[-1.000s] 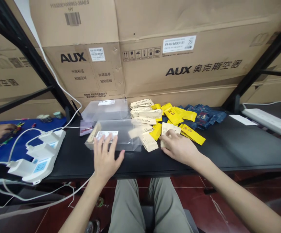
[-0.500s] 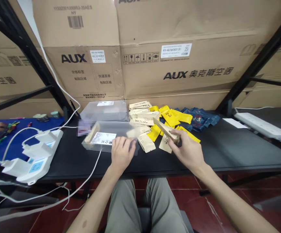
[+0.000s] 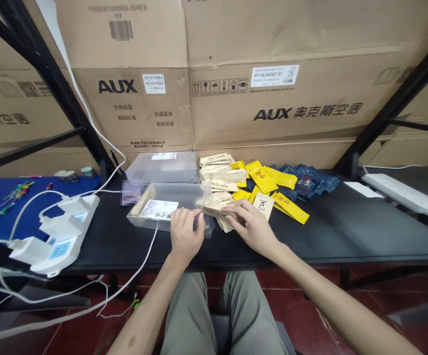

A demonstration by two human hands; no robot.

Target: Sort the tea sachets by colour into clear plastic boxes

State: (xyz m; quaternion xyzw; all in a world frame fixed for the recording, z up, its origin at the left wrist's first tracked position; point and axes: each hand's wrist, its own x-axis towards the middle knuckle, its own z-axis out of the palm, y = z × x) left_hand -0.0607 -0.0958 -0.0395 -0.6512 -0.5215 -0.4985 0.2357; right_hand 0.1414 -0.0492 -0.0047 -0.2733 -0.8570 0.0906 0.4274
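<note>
The clear plastic box [image 3: 192, 191] lies on its broad side, long from left to right, with a white printed label [image 3: 159, 209] near its left end. Cream paper shows inside at that end. A flat cream packet [image 3: 213, 209] is raised at a slant, its left tip at the box's right end; whether they touch is unclear.

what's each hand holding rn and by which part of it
The right hand holds a beige packet by its right end. The left hand is at the clear plastic box's near edge; whether it grips cannot be told.
</note>
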